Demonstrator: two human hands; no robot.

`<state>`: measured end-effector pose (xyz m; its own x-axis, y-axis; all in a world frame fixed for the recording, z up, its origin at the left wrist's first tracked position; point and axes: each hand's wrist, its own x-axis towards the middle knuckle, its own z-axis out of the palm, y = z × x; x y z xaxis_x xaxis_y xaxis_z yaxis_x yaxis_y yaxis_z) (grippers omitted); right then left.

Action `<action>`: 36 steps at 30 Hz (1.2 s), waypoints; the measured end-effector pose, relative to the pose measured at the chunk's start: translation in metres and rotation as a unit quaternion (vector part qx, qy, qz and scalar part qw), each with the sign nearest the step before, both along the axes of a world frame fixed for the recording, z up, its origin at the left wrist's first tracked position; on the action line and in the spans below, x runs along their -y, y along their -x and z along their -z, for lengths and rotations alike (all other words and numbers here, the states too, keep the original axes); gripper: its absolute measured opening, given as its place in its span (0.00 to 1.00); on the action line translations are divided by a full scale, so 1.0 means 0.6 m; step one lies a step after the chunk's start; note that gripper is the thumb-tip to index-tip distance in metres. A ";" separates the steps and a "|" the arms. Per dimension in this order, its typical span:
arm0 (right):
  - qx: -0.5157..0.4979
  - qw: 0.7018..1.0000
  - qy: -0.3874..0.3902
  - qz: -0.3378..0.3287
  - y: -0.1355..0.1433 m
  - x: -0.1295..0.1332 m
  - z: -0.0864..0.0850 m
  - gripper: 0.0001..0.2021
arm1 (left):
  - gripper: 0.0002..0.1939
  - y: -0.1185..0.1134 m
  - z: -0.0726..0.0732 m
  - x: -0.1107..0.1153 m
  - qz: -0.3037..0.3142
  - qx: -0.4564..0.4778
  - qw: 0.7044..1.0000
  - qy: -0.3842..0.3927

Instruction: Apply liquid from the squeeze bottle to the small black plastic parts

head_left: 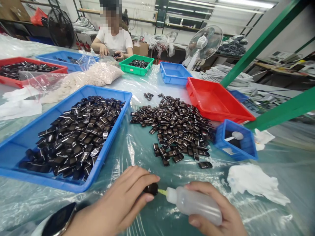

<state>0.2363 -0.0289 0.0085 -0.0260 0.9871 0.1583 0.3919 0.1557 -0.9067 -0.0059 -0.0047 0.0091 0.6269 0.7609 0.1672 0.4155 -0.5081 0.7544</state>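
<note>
Between the thumb and fingers of my left hand (128, 193) is a small glossy black plastic part (152, 188), mostly covered by the fingers. A smartwatch (60, 219) is on that wrist. My right hand (219, 206) grips a translucent squeeze bottle (198, 203), tipped on its side with its nozzle pointing left. The yellowish nozzle tip (161, 191) meets or almost meets the black part; exact contact is unclear. Beyond both hands lies a loose pile of similar black parts (177, 124). To the left, a blue tray (108, 144) holds many more of them.
A small blue bin (236, 152) with a white scoop (236, 136), a red tray (216, 98) and crumpled white tissue (256, 183) stand at the right. A green post (283, 113) slants there. Across the table, a co-worker (113, 42) handles parts behind a green tray (136, 70).
</note>
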 end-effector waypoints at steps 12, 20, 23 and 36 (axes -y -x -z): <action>0.030 0.999 0.000 0.016 -0.004 -0.003 0.004 0.12 | 0.15 -0.004 -0.011 0.000 -0.046 -0.013 0.998 0.029; 0.010 1.000 0.028 -0.002 -0.008 -0.006 -0.003 0.14 | 0.19 0.004 -0.008 0.004 -0.014 -0.027 0.998 0.056; 0.023 0.999 0.022 -0.001 -0.010 -0.006 -0.005 0.14 | 0.19 0.005 -0.008 0.002 -0.013 -0.021 0.998 0.053; 0.072 0.997 0.004 0.020 -0.008 0.002 -0.003 0.12 | 0.17 0.002 -0.007 0.001 -0.006 -0.008 0.999 0.038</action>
<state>0.2413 -0.0299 0.0102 -0.0083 0.9891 0.1470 0.5244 0.1295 -0.8416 -0.0069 -0.0056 0.0133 0.6201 0.7783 0.0988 0.4335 -0.4448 0.7837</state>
